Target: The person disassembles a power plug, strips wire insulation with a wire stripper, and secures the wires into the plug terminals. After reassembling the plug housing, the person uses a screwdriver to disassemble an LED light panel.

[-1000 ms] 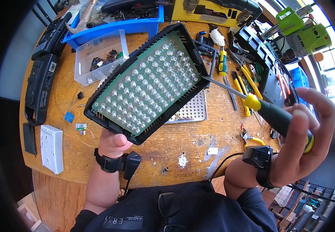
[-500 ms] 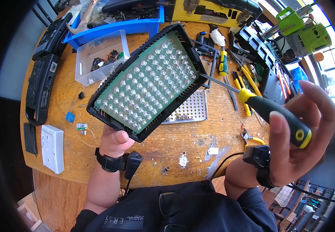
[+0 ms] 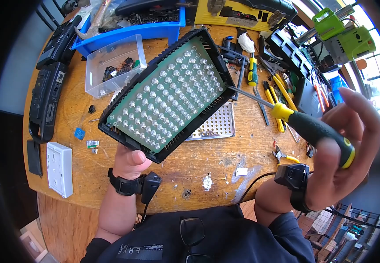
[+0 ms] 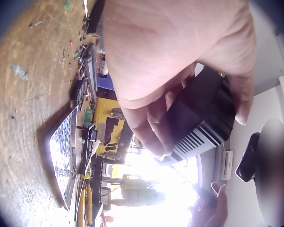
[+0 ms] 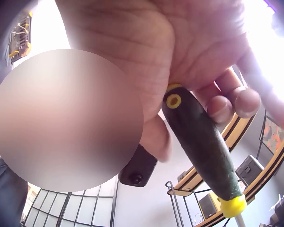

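My left hand [image 3: 129, 165] grips a black LED light panel [image 3: 165, 94] from below, its thumb at the near edge. Rows of clear LEDs on a green board face up toward the head camera. In the left wrist view, the fingers wrap the panel's slotted dark housing [image 4: 199, 111]. My right hand [image 3: 345, 166] holds a screwdriver [image 3: 315, 131] by its dark green and yellow handle, between thumb and fingers. Its shaft reaches the panel's right corner, with the tip hidden at the black frame. The right wrist view shows the handle [image 5: 201, 137] against the palm.
Under the panel lies a perforated metal plate [image 3: 218, 122]. Behind are a clear plastic bin [image 3: 115, 65], a blue crate [image 3: 155, 31] and a yellow toolbox [image 3: 229, 19]. Pliers [image 3: 282, 155] and several tools lie at right; a white plastic box [image 3: 59, 168] sits at left.
The screwdriver's handle end dipped toward me and came partly back as the right thumb and fingers shifted on it. The panel moved slightly in the left hand, which still holds it.
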The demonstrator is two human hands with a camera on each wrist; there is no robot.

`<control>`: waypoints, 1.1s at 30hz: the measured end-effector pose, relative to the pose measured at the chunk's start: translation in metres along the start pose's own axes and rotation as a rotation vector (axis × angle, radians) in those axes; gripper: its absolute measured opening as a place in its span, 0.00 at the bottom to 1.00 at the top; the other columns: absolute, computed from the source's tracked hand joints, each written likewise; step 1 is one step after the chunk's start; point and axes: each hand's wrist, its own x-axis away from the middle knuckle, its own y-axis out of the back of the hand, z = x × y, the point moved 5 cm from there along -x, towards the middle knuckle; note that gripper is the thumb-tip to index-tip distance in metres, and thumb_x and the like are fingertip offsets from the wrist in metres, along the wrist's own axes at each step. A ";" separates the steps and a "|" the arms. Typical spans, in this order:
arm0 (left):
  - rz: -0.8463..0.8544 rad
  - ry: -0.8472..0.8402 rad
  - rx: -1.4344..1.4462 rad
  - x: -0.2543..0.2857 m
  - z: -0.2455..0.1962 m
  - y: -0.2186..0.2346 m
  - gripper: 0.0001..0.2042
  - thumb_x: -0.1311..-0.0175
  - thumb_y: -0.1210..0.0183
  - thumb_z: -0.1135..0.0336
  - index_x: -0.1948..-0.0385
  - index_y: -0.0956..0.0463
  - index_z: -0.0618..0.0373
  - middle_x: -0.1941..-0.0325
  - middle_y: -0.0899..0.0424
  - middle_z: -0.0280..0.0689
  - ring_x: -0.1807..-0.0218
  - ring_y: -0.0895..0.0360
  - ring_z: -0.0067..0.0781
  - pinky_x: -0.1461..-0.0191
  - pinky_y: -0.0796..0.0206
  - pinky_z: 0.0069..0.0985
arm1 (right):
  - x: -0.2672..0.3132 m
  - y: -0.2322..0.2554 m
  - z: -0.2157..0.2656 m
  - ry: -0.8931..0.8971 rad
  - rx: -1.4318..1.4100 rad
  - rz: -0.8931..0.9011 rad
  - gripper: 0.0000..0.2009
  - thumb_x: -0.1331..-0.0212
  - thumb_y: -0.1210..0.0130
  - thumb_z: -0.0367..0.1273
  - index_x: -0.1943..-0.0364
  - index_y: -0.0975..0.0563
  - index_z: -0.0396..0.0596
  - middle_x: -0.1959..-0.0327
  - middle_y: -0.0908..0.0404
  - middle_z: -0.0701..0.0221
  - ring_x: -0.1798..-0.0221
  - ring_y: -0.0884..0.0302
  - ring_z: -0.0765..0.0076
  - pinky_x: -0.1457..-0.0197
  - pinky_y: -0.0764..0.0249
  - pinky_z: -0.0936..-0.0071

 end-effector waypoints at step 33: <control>-0.012 -0.013 0.008 0.002 0.004 0.006 0.48 0.65 0.26 0.61 0.37 0.45 0.53 0.35 0.39 0.37 0.34 0.42 0.39 0.32 0.48 0.41 | -0.003 -0.007 0.003 0.042 0.050 -0.087 0.25 0.44 0.44 0.35 0.47 0.35 0.35 0.81 0.31 0.71 0.79 0.37 0.80 0.71 0.44 0.83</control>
